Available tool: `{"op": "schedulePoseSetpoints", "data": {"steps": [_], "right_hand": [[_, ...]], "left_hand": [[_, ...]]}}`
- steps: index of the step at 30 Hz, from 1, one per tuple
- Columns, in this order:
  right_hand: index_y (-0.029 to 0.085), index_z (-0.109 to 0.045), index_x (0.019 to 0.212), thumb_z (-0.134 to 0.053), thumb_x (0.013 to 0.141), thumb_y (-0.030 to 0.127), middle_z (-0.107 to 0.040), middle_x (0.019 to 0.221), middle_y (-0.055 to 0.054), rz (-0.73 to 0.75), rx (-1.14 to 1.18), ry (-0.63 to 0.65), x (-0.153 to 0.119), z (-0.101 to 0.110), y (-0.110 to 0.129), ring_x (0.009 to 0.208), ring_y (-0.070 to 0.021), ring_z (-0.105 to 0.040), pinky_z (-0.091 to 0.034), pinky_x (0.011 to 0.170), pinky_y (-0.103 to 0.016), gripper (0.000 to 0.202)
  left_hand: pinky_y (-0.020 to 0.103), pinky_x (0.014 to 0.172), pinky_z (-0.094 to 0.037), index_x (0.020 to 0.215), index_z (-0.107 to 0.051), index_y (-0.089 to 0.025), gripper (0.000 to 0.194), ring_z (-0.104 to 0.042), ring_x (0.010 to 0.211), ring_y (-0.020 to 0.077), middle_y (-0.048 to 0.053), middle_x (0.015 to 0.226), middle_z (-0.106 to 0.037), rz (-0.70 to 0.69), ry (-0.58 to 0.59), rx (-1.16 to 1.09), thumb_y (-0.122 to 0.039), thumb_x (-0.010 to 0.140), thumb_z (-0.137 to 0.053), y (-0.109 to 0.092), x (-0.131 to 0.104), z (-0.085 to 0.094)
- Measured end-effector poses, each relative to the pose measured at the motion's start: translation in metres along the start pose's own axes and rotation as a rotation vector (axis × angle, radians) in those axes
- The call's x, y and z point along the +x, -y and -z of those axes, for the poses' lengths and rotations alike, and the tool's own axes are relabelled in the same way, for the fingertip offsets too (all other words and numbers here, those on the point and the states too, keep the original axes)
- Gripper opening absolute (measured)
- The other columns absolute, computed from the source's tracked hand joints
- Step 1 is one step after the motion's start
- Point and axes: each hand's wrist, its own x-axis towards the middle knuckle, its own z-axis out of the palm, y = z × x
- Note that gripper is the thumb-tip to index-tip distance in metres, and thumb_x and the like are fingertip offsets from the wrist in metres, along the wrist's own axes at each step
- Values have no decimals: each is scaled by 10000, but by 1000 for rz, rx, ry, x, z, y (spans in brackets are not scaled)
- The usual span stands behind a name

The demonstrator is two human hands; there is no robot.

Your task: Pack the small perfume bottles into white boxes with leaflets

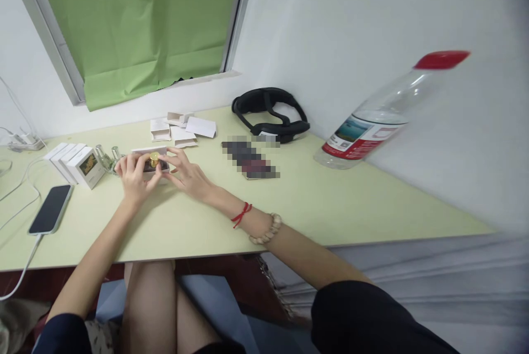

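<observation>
Both hands are around a small white box [149, 150] with a dark inside, which rests on the table. A shiny gold round piece [154, 159] sits at the box between my fingertips. My left hand [134, 175] is closed over the left part of the box, its fingers bent and touching the gold piece. From the right, my right hand [190, 177] grips the box's right end with fingers and thumb, a fingertip beside the gold piece. Fingers hide much of the box. Just left of it stand small glass bottles [108, 160] with silvery caps, partly hidden by my left hand.
White boxes [85, 166] stand in a row at the left, near a charging phone [52, 209]. Opened white cartons [184, 136] lie behind my hands. A black headset [270, 114], a blurred-out item [250, 160] and a plastic bottle [363, 128] are to the right.
</observation>
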Motion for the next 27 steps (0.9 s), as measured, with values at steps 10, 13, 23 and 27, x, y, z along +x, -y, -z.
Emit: {"op": "schedulePoseSetpoints", "data": {"steps": [10, 13, 23, 27], "right_hand": [[342, -469, 1359, -420, 978, 407, -501, 1305, -88, -10, -16, 42, 3, 4, 5, 1065, -236, -634, -628, 768, -368, 390], [356, -457, 1367, -424, 978, 397, -502, 1307, -79, -17, -30, 36, 3, 4, 5, 1023, -220, -646, -621, 742, -344, 392], [319, -493, 1296, -446, 964, 401, -508, 1266, -87, -74, -14, 23, 5, 5, 5, 929, -211, -646, -609, 702, -349, 345], [305, -523, 1242, -441, 965, 402, -511, 1259, -87, -80, -32, 25, 6, 6, 6, 892, -199, -652, -589, 660, -326, 304]], "left_hand": [[398, 909, -268, 839, -635, -216, 236, -548, 937, 263, 70, 842, -634, 20, 99, -11, -415, 896, -521, 10, -3, -1], [386, 907, -258, 900, -646, -217, 272, -549, 974, 261, 72, 882, -664, 3, 111, 0, -427, 933, -476, 11, -5, -1], [400, 925, -279, 865, -662, -233, 284, -554, 970, 256, 75, 892, -674, -23, 49, 43, -472, 904, -512, 13, -6, -8], [426, 937, -291, 838, -667, -227, 276, -546, 1018, 273, 100, 963, -653, 11, 74, 48, -462, 890, -532, 13, -8, -11]]}}
